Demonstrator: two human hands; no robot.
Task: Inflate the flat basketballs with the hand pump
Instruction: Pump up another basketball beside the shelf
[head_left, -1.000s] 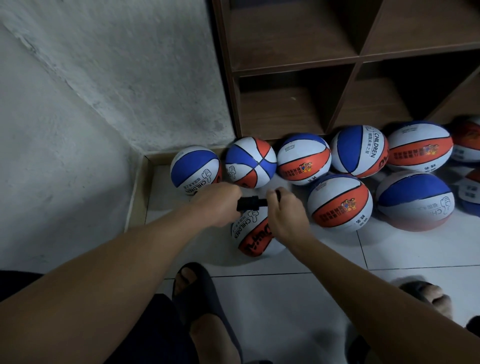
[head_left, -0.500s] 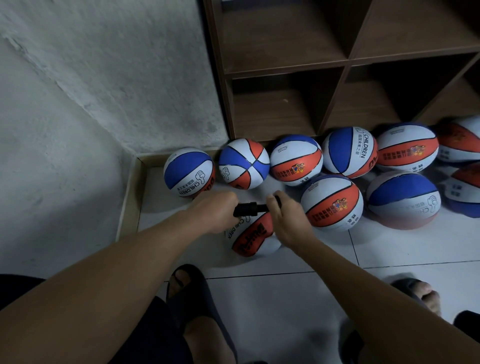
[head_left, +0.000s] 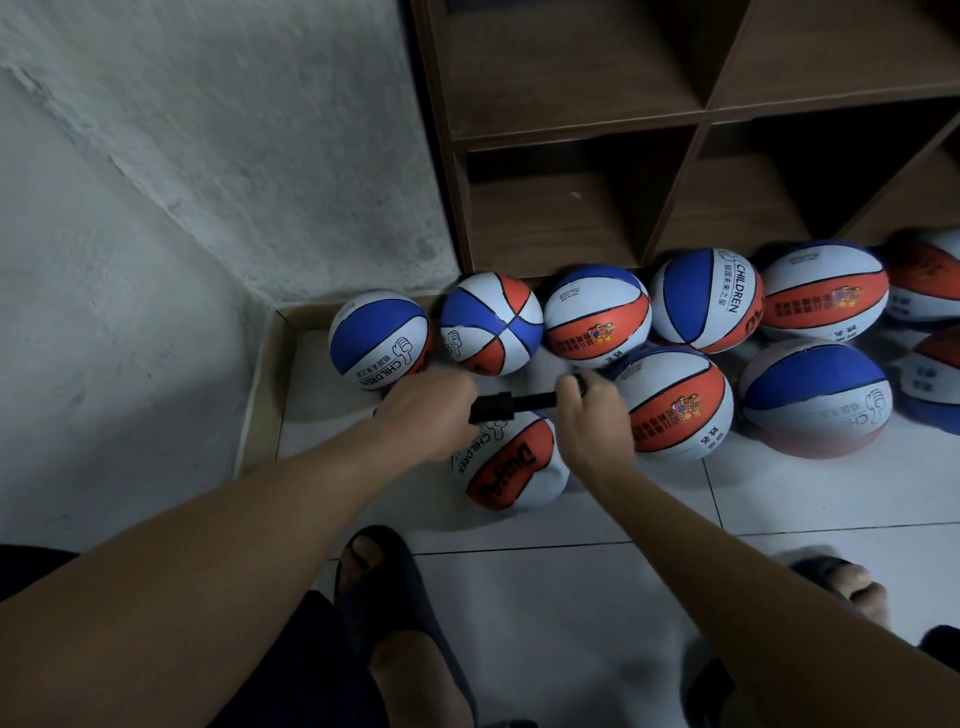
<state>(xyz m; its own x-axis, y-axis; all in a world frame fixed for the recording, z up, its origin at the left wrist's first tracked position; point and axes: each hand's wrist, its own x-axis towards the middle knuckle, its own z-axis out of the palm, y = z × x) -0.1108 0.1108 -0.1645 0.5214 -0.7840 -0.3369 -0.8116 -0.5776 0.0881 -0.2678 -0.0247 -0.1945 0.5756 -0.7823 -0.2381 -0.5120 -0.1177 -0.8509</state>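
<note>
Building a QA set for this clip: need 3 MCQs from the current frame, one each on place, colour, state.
1. Where is the ball under the hand pump?
A. On a shelf
B. On the tiled floor, in front of the rows of other balls
C. On the person's lap

2. What colour is the pump?
A. Black
B. Yellow
C. White

3. What are the hands doing?
A. Both hang free
B. Only one touches the pump
C. Each grips one end of the pump

Answers:
1 B: the basketball lies on the floor, nearer the person than the balls lined along the wooden shelf unit.
2 A: the barrel showing between the hands is black.
3 C: the left hand and the right hand are each curled round one end of the pump.
</note>
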